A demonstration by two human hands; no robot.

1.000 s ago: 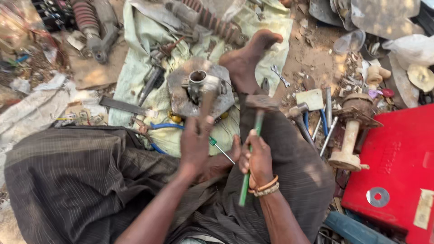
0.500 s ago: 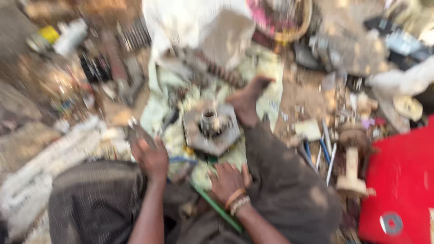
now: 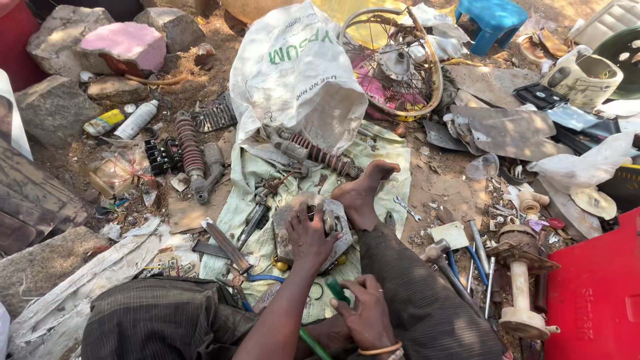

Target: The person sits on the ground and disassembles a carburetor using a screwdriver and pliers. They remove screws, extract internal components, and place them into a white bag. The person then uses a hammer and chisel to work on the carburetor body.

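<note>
I sit on the ground with a grey metal engine part (image 3: 288, 223) on a pale cloth (image 3: 263, 177) in front of me. My left hand (image 3: 310, 235) lies flat on top of the part, covering its middle. My bare foot (image 3: 360, 193) rests against the part's right side. Nearer to my body, my right hand (image 3: 365, 313), with a bangle on its wrist, grips a green-handled tool (image 3: 337, 291); the shaft runs down-left under the hand.
Shock absorbers (image 3: 190, 150) and a spring strut (image 3: 320, 155) lie behind the part. A white sack (image 3: 293, 73), a spoked wheel (image 3: 393, 60), rocks (image 3: 123, 43), a hammer (image 3: 437, 253), loose wrenches, a hub on a shaft (image 3: 520, 280) and a red box (image 3: 600, 293) surround me.
The view has tilted up toward the far ground. My left hand went from beside my knee onto the engine part. My right hand keeps the green tool and stays near my lap.
</note>
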